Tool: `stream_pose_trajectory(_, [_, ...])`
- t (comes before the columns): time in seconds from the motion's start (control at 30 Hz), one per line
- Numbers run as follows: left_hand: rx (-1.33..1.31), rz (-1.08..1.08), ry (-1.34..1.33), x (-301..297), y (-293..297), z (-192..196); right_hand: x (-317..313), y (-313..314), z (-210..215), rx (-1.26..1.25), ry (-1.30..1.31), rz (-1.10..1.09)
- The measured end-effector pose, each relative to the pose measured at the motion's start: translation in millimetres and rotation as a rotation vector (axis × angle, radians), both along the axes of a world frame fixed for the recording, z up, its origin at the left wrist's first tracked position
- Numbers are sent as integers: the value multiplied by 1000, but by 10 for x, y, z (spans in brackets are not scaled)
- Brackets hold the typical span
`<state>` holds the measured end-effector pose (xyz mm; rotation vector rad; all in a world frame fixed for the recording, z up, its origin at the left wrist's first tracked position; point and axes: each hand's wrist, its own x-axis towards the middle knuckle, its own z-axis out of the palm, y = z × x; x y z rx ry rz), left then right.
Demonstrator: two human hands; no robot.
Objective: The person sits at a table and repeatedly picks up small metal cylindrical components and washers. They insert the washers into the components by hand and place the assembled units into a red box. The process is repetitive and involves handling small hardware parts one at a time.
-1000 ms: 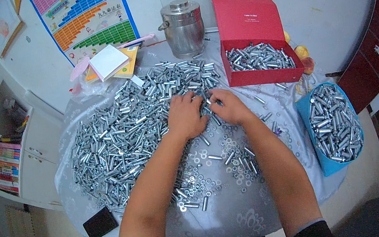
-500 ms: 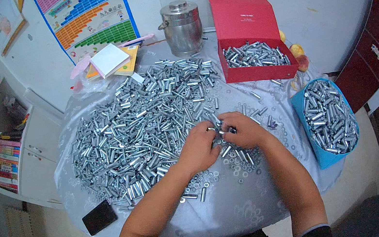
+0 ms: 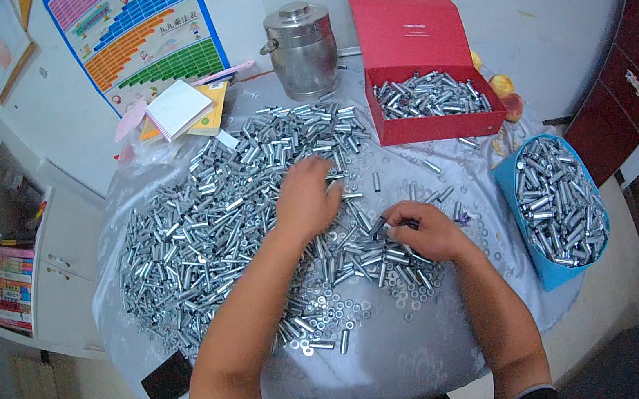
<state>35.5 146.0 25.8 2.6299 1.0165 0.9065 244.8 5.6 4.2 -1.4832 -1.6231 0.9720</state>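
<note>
A wide heap of shiny metal sleeves (image 3: 214,215) covers a round table draped in clear plastic (image 3: 393,362). My left hand (image 3: 304,197) reaches forward, palm down, onto the sleeves near the table's middle; its fingertips are hidden, so a grip cannot be made out. My right hand (image 3: 423,229) is closed on a small dark-tipped metal piece (image 3: 408,225), held just above the pile. Small washers (image 3: 328,314) lie scattered in front of my arms.
An open red box (image 3: 441,125) with sleeves stands at the back right, a blue basket (image 3: 548,264) full of sleeves at the right edge. A steel pot (image 3: 303,49) and notebooks (image 3: 178,109) sit at the back. A black phone (image 3: 168,378) lies front left.
My left hand has left the right hand and moved forward onto the pile. The right hand stays near the middle, still closed on a small piece.
</note>
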Motion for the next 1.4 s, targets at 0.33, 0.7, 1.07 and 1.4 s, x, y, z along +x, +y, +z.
stream_pose_trajectory(0.33, [-34, 221, 430, 220, 487, 45, -199, 733, -64, 351, -189, -194])
stream_pose_trajectory(0.7, [73, 62, 238, 66, 236, -177, -270, 1351, -82, 370, -517, 71])
stream_pose_trajectory(1.07, [29, -144, 223, -154, -591, -111, -50, 434, 75, 345, -604, 206])
stream_pose_trajectory(1.4, [-80, -245, 145, -397, -1082, -201, 32, -136, 108, 352, -532, 228])
